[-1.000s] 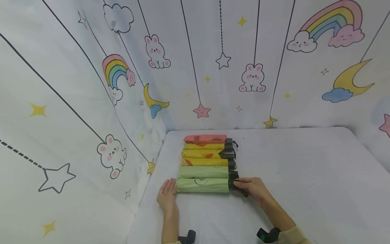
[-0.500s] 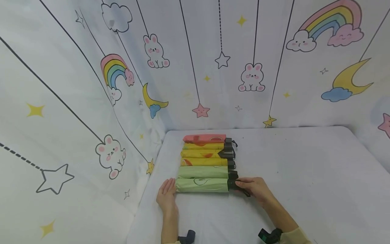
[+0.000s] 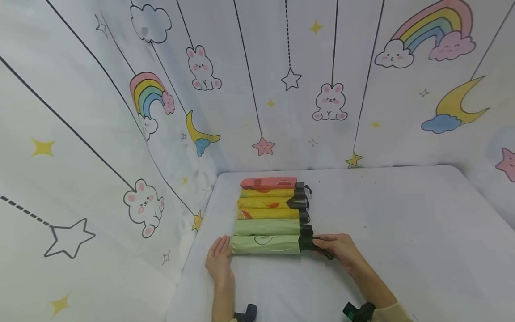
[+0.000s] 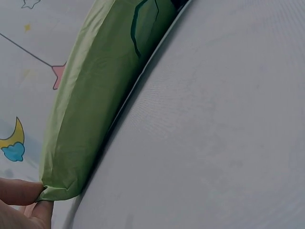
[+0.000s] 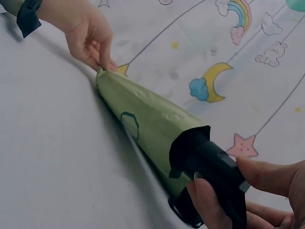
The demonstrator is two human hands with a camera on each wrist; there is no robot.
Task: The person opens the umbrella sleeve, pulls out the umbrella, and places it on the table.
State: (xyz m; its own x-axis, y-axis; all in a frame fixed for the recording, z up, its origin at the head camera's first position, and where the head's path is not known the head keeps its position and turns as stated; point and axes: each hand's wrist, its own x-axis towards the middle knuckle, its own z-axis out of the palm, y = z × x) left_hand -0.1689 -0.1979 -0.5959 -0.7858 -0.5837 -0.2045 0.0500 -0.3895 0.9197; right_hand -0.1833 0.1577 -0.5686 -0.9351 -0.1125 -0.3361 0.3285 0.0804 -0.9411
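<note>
A folded umbrella in a light green sleeve [image 3: 267,245] lies nearest the person, its black handle [image 3: 306,243] to the right. My left hand [image 3: 219,259] is at its left end; in the left wrist view, the thumb and a finger [image 4: 19,192] pinch the green sleeve's corner. On the other side, my right hand [image 3: 339,250] holds the black handle between thumb and fingers, as the right wrist view shows. A dark strap [image 3: 327,254] hangs by the handle. Right behind lies a second green umbrella [image 3: 265,227].
Beyond the green pair, three yellow umbrellas [image 3: 261,203] and a red one [image 3: 267,182] lie in a row, handles rightward. All rest on a white-covered table [image 3: 402,223]. A patterned curtain [image 3: 233,103] rises behind and to the left.
My right hand has shifted slightly right with the handle and strap, so more black handle shows beyond the sleeve. My left hand stays at the sleeve's end. The head view has swung slightly.
</note>
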